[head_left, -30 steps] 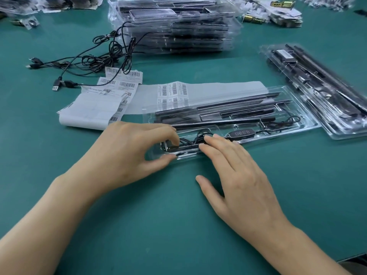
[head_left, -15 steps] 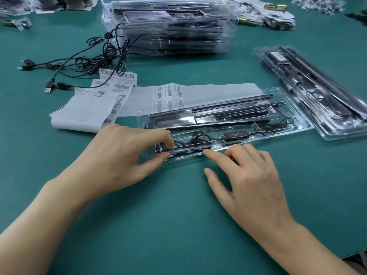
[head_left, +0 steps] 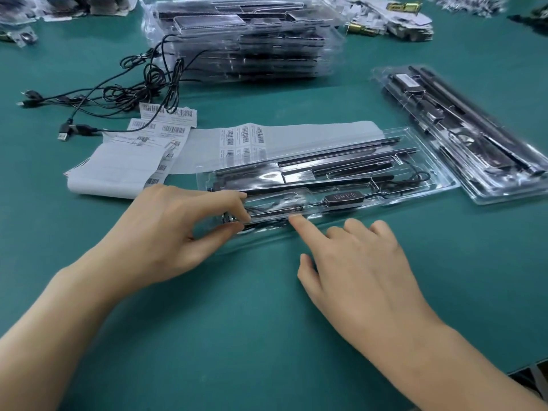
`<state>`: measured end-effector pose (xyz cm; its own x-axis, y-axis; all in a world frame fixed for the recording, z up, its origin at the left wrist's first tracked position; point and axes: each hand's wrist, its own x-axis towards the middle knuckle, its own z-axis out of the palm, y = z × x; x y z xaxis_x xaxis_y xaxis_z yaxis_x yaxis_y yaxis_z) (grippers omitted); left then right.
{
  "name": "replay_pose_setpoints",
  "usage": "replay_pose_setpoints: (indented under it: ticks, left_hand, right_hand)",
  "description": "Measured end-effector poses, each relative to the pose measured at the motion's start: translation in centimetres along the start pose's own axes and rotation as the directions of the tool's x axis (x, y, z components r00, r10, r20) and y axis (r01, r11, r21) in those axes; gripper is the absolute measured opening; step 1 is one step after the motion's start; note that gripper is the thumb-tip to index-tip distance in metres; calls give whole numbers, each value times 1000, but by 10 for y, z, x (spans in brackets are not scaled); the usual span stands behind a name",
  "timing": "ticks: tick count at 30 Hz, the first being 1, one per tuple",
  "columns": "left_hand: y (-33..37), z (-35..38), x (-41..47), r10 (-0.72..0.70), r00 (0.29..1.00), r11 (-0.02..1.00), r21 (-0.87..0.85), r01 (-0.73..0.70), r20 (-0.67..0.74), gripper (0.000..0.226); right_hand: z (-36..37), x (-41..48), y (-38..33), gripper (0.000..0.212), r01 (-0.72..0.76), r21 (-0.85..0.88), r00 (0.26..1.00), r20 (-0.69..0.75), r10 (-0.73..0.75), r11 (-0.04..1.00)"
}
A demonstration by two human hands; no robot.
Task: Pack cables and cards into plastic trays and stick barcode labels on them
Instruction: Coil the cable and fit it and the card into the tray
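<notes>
A clear plastic tray (head_left: 439,185) lies across the green table, holding long black strips (head_left: 335,157) and a black cable with an inline controller (head_left: 344,199). My left hand (head_left: 166,229) pinches the tray's near left corner between thumb and fingers, right where the cable's plug end sits. My right hand (head_left: 361,271) rests on the table in front of the tray. Its straight index finger touches the tray's front edge, and its other fingers are loosely bent. Sheets of barcode labels (head_left: 243,137) lie just behind the tray.
A curled strip of label backing (head_left: 118,167) lies at the left. Loose black USB cables (head_left: 133,90) sprawl behind it. A tall stack of packed trays (head_left: 246,40) stands at the back, and another packed tray (head_left: 462,134) lies at the right. The table edge (head_left: 527,372) shows at the lower right.
My right hand has drawn back from the tray's top toward me, its fingers bending so only the index finger touches the front edge. My left hand keeps its pinch on the corner.
</notes>
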<state>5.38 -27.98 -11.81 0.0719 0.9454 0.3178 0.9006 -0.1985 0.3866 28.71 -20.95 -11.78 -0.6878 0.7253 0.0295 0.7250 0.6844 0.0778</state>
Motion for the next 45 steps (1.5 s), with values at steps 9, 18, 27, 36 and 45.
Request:
replay_pose_setpoints:
  ticks: [9,18,27,36,45]
  left_hand:
    - [1,1,0,-33,999,999,19,33,-15,10]
    - [-1,2,-1,-52,999,999,-2,51,-5,12]
    - [0,3,1,-55,998,998,20,54,15,15]
    - [2,4,1,-38,999,999,29,38,12,16]
    - [1,3,-1,-48,999,997,62,48,3,13]
  right_hand:
    - [12,-20,14,56,41,240,994,-109,-15,970]
    - [12,-14,-1,65,-68,159,993,-83,82,985]
    - [2,4,-9,85,-141,125,989,51,135,982]
    - [-4,14,-3,76,-198,162,978,95,184,967]
    - [6,-4,4,72,-64,163,998,23,61,985]
